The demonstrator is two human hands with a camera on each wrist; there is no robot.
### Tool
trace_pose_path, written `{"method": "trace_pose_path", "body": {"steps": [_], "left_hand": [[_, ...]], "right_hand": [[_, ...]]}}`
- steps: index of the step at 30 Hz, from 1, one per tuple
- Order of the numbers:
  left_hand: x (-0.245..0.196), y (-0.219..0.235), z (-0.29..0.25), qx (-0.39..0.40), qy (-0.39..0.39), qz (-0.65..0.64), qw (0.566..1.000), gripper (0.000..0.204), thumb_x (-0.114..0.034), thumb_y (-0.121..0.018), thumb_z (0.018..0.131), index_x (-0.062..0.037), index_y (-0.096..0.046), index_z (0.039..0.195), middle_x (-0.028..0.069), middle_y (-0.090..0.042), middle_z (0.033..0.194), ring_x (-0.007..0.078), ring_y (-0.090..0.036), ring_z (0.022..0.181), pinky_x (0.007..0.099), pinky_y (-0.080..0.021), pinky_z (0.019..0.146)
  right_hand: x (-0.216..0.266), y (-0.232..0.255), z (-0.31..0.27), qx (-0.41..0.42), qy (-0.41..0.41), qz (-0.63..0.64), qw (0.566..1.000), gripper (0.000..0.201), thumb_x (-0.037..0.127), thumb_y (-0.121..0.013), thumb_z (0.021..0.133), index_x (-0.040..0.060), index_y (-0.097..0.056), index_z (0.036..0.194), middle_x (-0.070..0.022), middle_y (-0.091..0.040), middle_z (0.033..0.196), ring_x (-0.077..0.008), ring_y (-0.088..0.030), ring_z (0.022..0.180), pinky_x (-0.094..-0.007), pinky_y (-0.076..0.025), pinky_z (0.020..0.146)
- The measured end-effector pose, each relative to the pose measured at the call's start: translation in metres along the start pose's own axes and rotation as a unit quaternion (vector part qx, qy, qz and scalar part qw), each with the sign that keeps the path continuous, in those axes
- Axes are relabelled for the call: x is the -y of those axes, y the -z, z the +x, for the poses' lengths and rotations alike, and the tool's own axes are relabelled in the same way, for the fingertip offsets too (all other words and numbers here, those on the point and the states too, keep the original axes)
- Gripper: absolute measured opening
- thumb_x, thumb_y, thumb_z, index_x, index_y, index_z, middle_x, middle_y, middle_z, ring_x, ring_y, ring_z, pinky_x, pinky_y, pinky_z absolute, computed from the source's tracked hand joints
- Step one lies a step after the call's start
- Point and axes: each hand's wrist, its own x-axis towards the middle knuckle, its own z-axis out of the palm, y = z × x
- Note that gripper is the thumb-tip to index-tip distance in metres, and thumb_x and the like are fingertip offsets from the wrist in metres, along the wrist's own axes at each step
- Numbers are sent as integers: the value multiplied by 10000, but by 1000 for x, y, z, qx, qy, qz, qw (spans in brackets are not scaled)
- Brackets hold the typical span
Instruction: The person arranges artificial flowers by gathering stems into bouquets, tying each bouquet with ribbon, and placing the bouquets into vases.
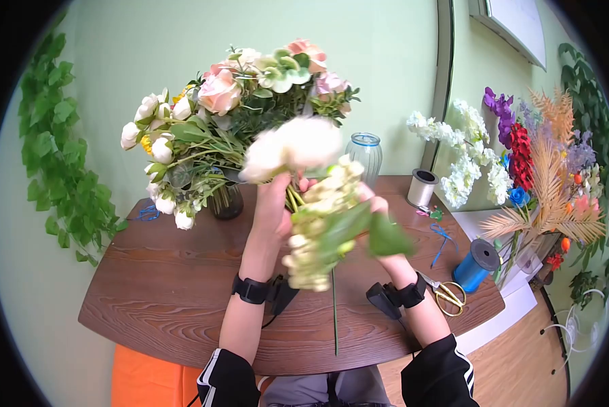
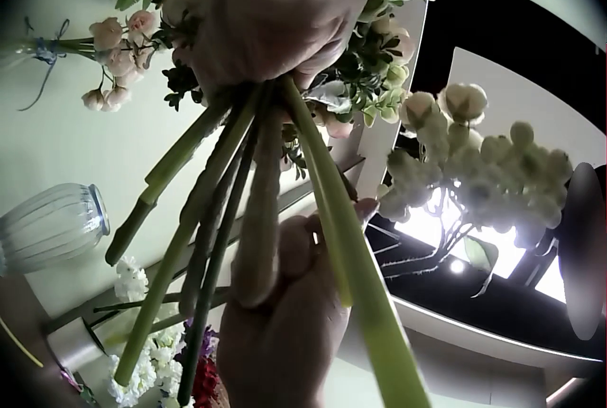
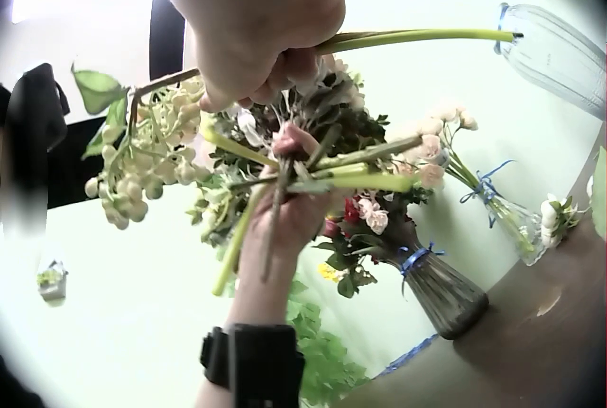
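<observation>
In the head view my left hand (image 1: 272, 207) grips a bunch of flower stems below a large white bloom (image 1: 294, 149), which is blurred. Green and brown stems (image 2: 218, 209) fan out from that fist in the left wrist view. My right hand (image 1: 380, 207) pinches the stem of a spray of cream berries (image 1: 308, 261) with broad green leaves (image 1: 389, 237), held close to the bunch. Its fingers are partly hidden behind the leaves in the head view. A thin green stem (image 1: 335, 312) points down over the table from the spray.
Behind the hands a large mixed bouquet (image 1: 220, 91) stands in a dark vase (image 1: 225, 203). A clear glass vase (image 1: 365, 159) is beside it. On the right lie a white ribbon spool (image 1: 422, 188), a blue spool (image 1: 475, 266) and gold-handled scissors (image 1: 449, 297). Colourful flowers (image 1: 521, 156) stand beyond.
</observation>
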Motion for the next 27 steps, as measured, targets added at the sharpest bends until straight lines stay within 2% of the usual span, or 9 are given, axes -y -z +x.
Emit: {"method": "trace_pose_path", "body": {"steps": [2,3,6,8,11,15,16,20,27], "left_hand": [[-11,-11,-3,-31,40,-107,993,108,-56,-339,829,-28,-440,807,3,-451,653,98,-467,550,257,-471,548],[-10,-9,-2,-45,48,-121,990,125,-39,-313,827,-32,-429,780,0,-428,625,101,-458,525,261,-474,522],[-2,-5,-3,6,58,-170,984,292,-350,-436,826,-59,-421,826,-14,-429,636,91,-451,492,255,-462,470],[1,-5,-2,34,67,-155,985,574,-582,-461,666,-78,-423,939,-18,-422,635,85,-456,507,249,-460,511],[9,-6,1,75,98,-172,977,642,-586,-467,674,-76,-391,1056,-7,-429,662,82,-457,528,255,-459,580],[7,-13,-9,104,40,-121,986,644,-425,-623,660,-54,-363,1118,24,-451,738,75,-440,538,250,-446,596],[4,-16,-10,17,79,-76,994,488,-217,-702,664,-13,-445,1025,18,-470,700,71,-443,531,235,-445,577],[5,-29,-10,23,92,40,995,159,-49,-644,664,-17,-539,780,-19,-457,551,60,-448,491,202,-451,593],[22,-34,-14,50,165,-78,982,151,-153,-615,735,-40,-531,788,-31,-443,516,46,-434,448,258,-488,681]], "right_hand": [[-2,8,1,-34,-165,252,953,177,88,-489,767,3,-482,922,-89,-569,746,-149,-560,685,-261,-442,613],[-3,10,4,-49,-146,253,955,211,96,-488,774,9,-470,965,-75,-561,781,-135,-549,714,-252,-438,634],[4,19,10,-66,-59,133,987,272,141,-482,808,38,-410,1049,-37,-480,772,-85,-470,698,-222,-399,609],[14,26,11,-29,-162,293,942,325,299,-421,861,41,-340,1041,-9,-318,678,-44,-304,583,-192,-292,504],[26,32,15,-58,-155,428,889,449,424,-323,870,27,-300,1078,0,-326,700,-51,-299,559,-190,-284,496],[30,30,19,-121,-127,321,931,480,432,-253,884,12,-335,1102,8,-325,704,-58,-296,565,-192,-271,496],[32,29,17,-109,-113,262,952,419,367,-291,895,8,-378,1094,19,-328,688,-52,-296,579,-189,-276,509],[31,27,13,-112,-79,160,978,345,228,-369,890,-14,-395,1135,39,-368,724,-36,-311,592,-180,-289,527],[35,18,12,-81,-96,241,962,306,217,-372,891,-8,-448,1083,49,-376,668,-22,-356,604,-175,-317,536]]}}
